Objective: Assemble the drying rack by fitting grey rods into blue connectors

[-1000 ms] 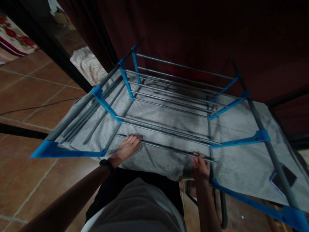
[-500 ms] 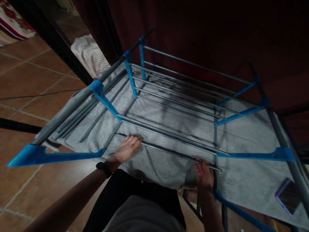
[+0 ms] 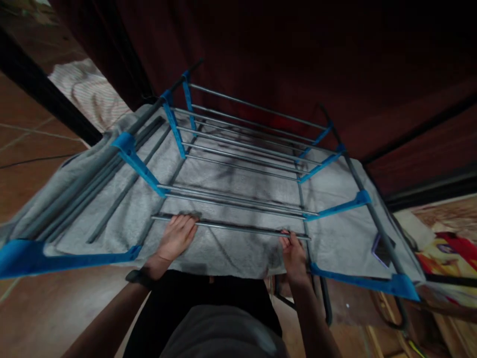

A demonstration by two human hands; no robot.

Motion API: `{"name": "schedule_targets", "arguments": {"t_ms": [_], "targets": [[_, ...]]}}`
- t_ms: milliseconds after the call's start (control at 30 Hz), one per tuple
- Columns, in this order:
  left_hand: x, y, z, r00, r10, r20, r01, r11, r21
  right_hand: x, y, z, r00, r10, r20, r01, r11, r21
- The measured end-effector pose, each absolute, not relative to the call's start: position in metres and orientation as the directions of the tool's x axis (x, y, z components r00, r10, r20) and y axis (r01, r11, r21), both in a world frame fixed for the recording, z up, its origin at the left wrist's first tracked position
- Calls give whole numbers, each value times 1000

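One grey metal rod (image 3: pixel 238 228), held crosswise in both my hands, at the near side of a blue-and-grey rack (image 3: pixel 238 200).
My left hand (image 3: pixel 178 236), palm down, fingers closed over the rod towards its left end; my right hand (image 3: pixel 293 251), fingers and thumb closed on it short of its right end. Beneath: grey cloth (image 3: pixel 223 258). Flanking: near left blue bracket (image 3: pixel 85 258) and near right blue bracket (image 3: pixel 365 282). Beyond the rod: the rack's fitted rungs, then a dark red curtain (image 3: pixel 261 49). Left: several grey tubes (image 3: pixel 126 187), lying on the cloth. Right: one phone (image 3: pixel 380 253), partly masked by the rack's side tube; farther right, a red-and-yellow item (image 3: pixel 447 248).
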State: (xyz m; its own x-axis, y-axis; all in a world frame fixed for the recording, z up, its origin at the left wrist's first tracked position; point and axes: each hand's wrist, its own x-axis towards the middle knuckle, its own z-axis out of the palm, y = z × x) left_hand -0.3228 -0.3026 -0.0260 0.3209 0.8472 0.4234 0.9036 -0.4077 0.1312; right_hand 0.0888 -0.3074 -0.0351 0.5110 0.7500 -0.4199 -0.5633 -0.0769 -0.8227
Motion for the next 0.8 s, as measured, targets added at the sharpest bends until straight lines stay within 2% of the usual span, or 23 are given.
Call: {"name": "schedule_targets", "arguments": {"t_ms": [200,433,667,800], "targets": [[-309,-300,-23,484,759,436,798,-587,138,61,-311,-26,485,783,-390,-629,3,-777],[-294,-293,-24,528,700,480,778,-626,57,64,-301,-15,504,773,-384,-644,40,-764],[-287,-288,-21,537,665,519,749,-659,70,88,-297,-5,579,727,-369,-636,120,-762],[-285,-285,-22,527,670,523,735,-668,116,94,-300,0,587,721,-370,-657,156,-738]]}}
